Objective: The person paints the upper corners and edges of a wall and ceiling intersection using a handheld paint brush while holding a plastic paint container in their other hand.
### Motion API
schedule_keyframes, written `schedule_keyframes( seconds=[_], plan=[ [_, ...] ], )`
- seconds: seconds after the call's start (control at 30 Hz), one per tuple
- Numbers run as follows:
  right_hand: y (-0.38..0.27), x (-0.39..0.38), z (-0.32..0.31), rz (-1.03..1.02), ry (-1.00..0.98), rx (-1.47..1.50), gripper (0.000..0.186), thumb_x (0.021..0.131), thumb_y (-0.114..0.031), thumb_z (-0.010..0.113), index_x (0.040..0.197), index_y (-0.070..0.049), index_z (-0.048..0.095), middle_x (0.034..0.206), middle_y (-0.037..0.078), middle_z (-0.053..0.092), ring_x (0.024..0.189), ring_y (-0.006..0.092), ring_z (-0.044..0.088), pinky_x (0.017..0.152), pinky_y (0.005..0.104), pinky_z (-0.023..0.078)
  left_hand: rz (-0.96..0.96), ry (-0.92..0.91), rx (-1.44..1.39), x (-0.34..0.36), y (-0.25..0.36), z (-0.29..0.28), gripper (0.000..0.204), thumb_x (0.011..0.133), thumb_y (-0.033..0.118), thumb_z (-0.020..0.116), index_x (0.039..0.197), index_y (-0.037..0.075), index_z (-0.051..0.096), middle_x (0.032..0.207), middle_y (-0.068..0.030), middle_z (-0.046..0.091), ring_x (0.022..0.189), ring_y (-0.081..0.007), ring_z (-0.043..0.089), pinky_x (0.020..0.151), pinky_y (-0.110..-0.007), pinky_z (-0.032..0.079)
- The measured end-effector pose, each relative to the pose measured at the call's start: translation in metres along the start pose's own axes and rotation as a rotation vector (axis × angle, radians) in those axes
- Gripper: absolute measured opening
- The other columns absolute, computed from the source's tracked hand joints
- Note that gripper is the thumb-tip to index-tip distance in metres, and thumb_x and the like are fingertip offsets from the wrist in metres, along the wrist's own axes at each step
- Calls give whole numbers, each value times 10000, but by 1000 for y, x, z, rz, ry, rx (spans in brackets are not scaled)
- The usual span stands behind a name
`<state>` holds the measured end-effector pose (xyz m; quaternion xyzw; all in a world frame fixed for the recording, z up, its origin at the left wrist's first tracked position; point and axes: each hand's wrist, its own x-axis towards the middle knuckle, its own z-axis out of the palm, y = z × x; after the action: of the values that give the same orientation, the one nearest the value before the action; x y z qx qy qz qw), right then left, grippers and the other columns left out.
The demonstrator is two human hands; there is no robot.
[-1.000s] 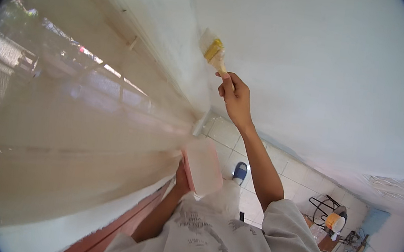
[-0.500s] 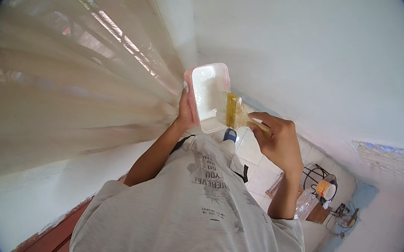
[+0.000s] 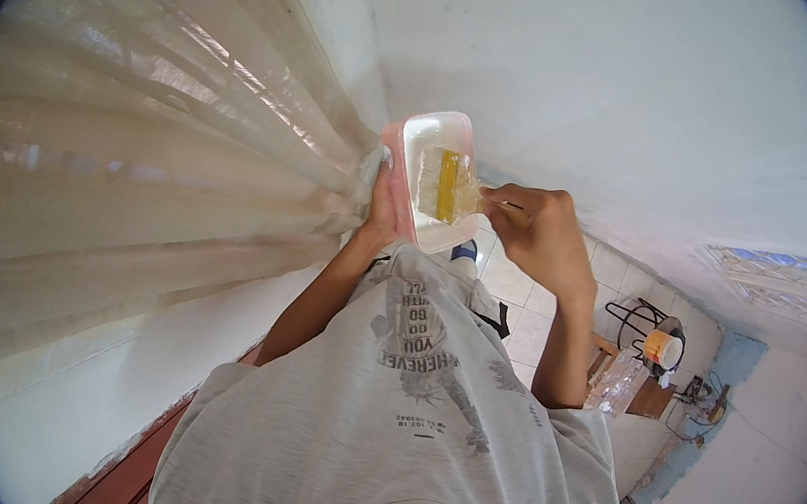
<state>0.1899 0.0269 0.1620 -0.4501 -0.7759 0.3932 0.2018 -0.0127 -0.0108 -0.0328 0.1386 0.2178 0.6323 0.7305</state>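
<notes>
Your left hand (image 3: 386, 200) grips the pink tub (image 3: 442, 128) along its left side; the fingers beneath it are hidden. The tub is located in front of your chest, its white interior facing you. Your right hand (image 3: 553, 245) is closed around the handle of the paintbrush (image 3: 447, 185). The brush points left, with its yellow band and pale bristles over the tub's interior; whether the bristles touch the bottom cannot be determined. A sheer curtain (image 3: 126, 218) hangs to your left, near the left hand. A pale wall (image 3: 624, 98) stands ahead. To your right, an orange-and-white container (image 3: 662, 348) sits low, above the tiled floor (image 3: 527, 330).
</notes>
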Motion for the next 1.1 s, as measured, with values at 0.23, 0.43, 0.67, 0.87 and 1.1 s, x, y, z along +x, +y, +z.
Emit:
schedule_keyframes(
  seconds=[0.23,0.43,0.67,0.87,1.1],
  plan=[
    [43,-10,8,199,-14,140,200,917,-89,729,1067,36,774,720,132,705,599,158,595,596,312,469,63,99,-39,1,3,-6,774,1068,677,277,1579,107,393,1523,-134,532,1364,-310,573,1130,-494,501],
    [90,-35,34,250,6,662,281,1029,-236,699,1119,21,763,718,-34,601,591,44,441,541,234,336,75,101,-163,4,8,-15,782,1049,697,320,1570,119,406,1514,-138,539,1355,-328,580,1123,-518,502],
    [108,-41,76,264,-119,1168,336,1079,-294,614,1194,11,696,676,-45,496,573,42,404,518,221,301,70,78,-263,-7,6,-17,761,1040,683,387,1574,140,404,1515,-120,540,1371,-330,561,1146,-535,471],
    [80,-11,84,224,-67,1325,359,1106,-325,556,1251,3,577,734,-15,518,574,50,413,536,213,333,151,178,-152,-30,13,-35,738,1043,656,424,1579,149,403,1529,-98,536,1369,-315,563,1145,-528,476],
    [164,113,143,264,179,992,291,1091,-274,551,1180,3,570,829,51,618,609,112,520,548,261,417,177,306,-100,-48,14,-49,645,1083,584,387,1543,137,452,1459,-81,595,1311,-290,612,1118,-508,500]
  ],
)
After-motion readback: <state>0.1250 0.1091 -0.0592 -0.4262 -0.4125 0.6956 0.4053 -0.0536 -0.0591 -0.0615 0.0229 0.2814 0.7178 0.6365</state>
